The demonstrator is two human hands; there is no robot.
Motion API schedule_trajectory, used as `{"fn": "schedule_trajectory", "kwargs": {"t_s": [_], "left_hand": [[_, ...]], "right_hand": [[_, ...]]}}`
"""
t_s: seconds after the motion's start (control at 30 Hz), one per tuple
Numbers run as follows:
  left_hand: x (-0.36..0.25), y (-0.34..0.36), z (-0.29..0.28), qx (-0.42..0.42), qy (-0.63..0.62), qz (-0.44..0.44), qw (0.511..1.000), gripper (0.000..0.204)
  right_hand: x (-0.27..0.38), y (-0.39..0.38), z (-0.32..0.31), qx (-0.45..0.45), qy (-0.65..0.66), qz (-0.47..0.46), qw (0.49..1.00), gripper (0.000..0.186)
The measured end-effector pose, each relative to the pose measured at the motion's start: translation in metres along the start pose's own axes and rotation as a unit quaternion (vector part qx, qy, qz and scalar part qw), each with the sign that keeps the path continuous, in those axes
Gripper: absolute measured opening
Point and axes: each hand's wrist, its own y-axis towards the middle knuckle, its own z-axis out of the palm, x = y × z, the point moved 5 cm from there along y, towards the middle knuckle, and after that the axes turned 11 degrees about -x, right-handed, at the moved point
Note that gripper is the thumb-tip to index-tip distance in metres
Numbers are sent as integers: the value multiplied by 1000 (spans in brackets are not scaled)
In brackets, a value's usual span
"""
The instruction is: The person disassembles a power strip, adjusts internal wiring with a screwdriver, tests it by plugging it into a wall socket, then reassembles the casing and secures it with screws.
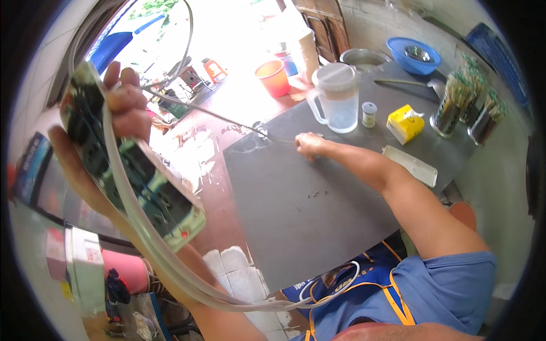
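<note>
My left hand (122,105) holds up an opened power strip (142,165), its dark inner parts facing me, with a thick white cable (148,238) draped along it and looping down past my body. My right hand (310,145) is closed on a thin grey cable (216,115) at the middle of the dark tabletop (273,227); anything else in its fingers is too small to tell. A long white plastic cover (409,166) lies right of my right forearm. A few small dark bits (317,194) lie below that hand.
Behind are a lidded plastic pitcher (335,99), small jar (369,115), yellow pack (405,125), ladle (435,86), steel utensil holders (441,122), blue basket (412,57) and steel basin (364,55). An orange bucket (271,77) stands on the floor. A pink bin (125,270) is lower left.
</note>
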Motion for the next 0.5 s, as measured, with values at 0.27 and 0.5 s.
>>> {"fn": "schedule_trajectory", "kwargs": {"t_s": [0.27, 0.5], "left_hand": [[-110, -129, -5, -178, 60, 200, 962, 86], [-99, -394, 55, -425, 96, 266, 860, 91]], "right_hand": [[59, -27, -57, 90, 154, 73, 981, 33], [302, -48, -78, 95, 446, -31, 889, 47]]}}
